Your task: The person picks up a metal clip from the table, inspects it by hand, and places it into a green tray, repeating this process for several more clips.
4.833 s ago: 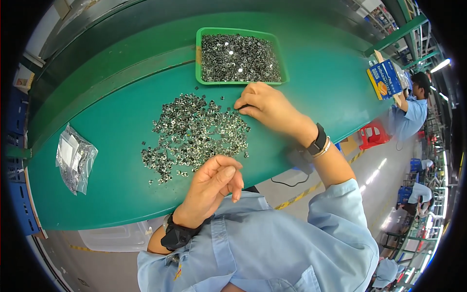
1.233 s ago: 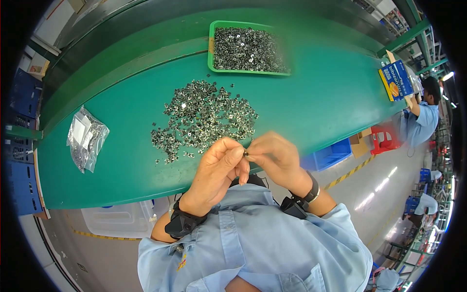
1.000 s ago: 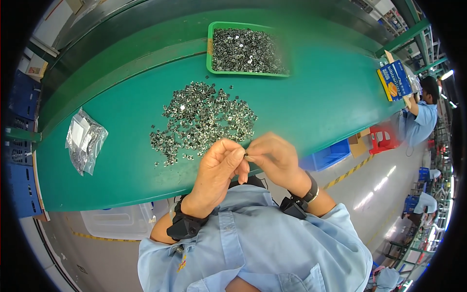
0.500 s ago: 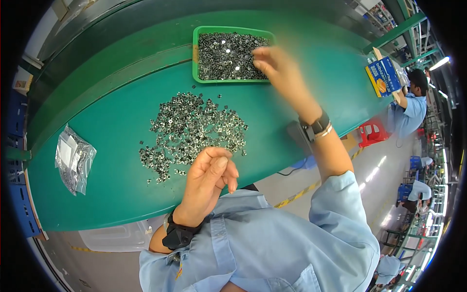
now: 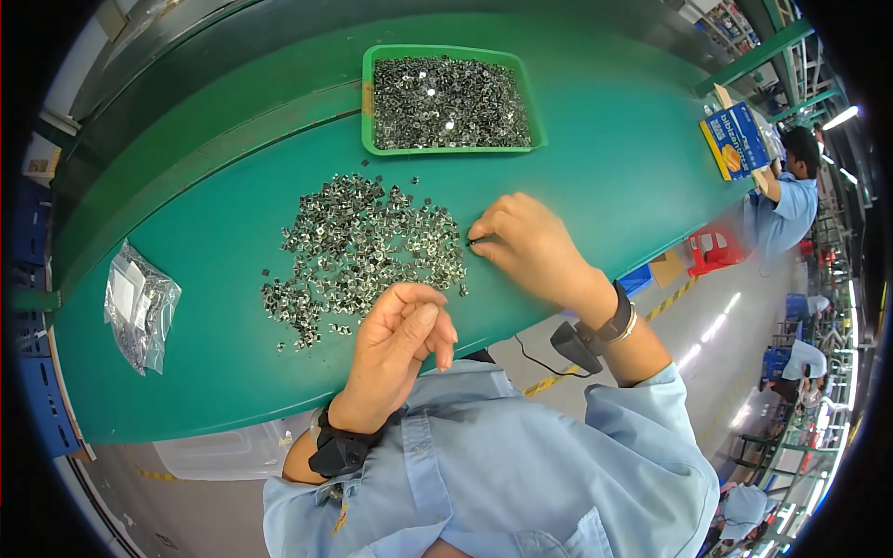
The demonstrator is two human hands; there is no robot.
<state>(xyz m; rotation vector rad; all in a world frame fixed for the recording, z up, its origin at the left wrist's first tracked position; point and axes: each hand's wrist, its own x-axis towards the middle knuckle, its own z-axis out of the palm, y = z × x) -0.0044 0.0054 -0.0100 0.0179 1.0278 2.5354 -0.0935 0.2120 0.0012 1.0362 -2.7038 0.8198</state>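
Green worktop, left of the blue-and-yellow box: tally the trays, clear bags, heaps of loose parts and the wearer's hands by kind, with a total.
Green tray: 1
Clear bag: 1
Heap of loose parts: 1
Hands: 2 (left hand, right hand)
Total: 5

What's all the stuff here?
Rectangular plastic tray: one, green, table back
Small metal parts: uncountable, silver and black, tray and heap
Crinkled plastic bag: one, clear, table's left
Flat tabletop: one, green, centre
Rectangular cardboard box: one, blue and yellow, far right
Plastic stool: one, red, right floor
Plastic bin: one, translucent, below table
Workers: at least three, blue shirts, right
Left hand: one, bare, near heap
Right hand: one, bare, right of heap, pinching dark piece
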